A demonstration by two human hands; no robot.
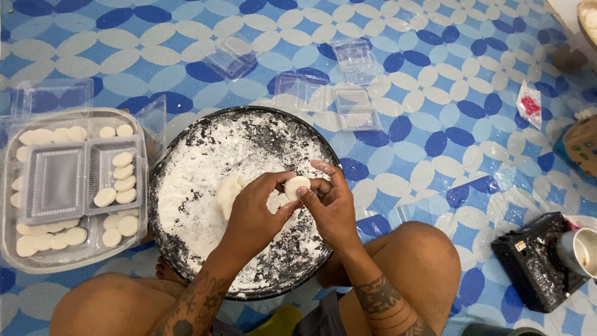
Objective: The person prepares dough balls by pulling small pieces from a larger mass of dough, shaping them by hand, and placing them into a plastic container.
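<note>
Head view, steeply downward (close)

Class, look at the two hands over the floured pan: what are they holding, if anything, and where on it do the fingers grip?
A small white dough disc, pinched at its edges between fingertips of the left hand and right hand.

Big clear box: on the floor at the left, see-through plastic, round white dough pieces inside.
Two small clear boxes in it: side by side; one empty, one with a row of white pieces.
Empty clear boxes: lying open on the blue mat past the black pan.
Small packet: white and red, far right.
Cardboard box: brown, at the right edge.
</note>
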